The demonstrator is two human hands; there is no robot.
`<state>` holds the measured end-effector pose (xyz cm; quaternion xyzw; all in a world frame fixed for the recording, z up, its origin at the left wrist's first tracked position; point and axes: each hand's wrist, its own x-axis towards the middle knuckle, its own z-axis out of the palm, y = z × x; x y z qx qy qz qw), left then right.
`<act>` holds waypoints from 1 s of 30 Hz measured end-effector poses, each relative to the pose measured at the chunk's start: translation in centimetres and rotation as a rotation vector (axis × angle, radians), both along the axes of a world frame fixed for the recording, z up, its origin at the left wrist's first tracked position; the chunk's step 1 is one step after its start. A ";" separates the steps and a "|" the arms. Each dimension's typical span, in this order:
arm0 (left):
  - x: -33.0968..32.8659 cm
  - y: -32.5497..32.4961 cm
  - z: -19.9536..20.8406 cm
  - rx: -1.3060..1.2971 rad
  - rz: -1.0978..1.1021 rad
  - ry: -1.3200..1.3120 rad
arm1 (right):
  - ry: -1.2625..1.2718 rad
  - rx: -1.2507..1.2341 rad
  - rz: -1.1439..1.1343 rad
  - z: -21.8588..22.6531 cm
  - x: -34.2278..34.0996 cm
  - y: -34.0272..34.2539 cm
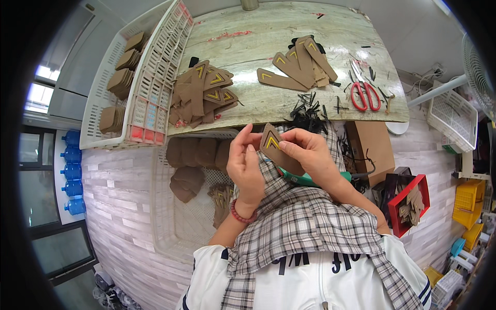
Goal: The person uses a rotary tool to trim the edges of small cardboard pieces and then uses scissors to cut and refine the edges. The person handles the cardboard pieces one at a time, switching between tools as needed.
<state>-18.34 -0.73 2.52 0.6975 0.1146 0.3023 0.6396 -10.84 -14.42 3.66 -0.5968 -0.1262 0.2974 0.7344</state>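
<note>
My right hand (312, 155) pinches a brown strap-like patch (271, 144) between thumb and fingers. The patch has a pointed end and a yellow chevron, and it hangs over my lap. Just left of it is my left hand (245, 168), open, fingers loosely bent and close to the patch's edge; whether they touch it is unclear. A green-handled tool (302, 179) lies on my lap under my right hand, partly covered. On the table, a heap of similar patches (201, 93) sits at the left and a fanned group (299, 64) farther right.
Red-handled scissors (365, 95) and black scraps (307, 113) lie on the table (232, 46). A white crate (139, 98) of brown pieces stands at the left, another crate (175, 232) below the table. A cardboard box (369, 144) and a red box (395, 214) are at the right.
</note>
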 end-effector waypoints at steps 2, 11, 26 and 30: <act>0.0 0.6 0.3 -0.435 -0.147 0.070 | -0.120 -0.073 -0.017 -0.1 -0.2 0.0; 0.3 -0.9 0.0 -0.443 -0.068 0.117 | -0.878 -0.345 -0.291 -0.1 -0.1 0.7; 0.3 -1.4 1.1 -0.280 -0.111 0.235 | -1.462 -0.460 -0.304 0.3 0.5 0.7; 0.1 -1.2 0.7 -0.237 -0.104 0.263 | -1.402 -0.436 -0.424 -0.8 1.5 0.8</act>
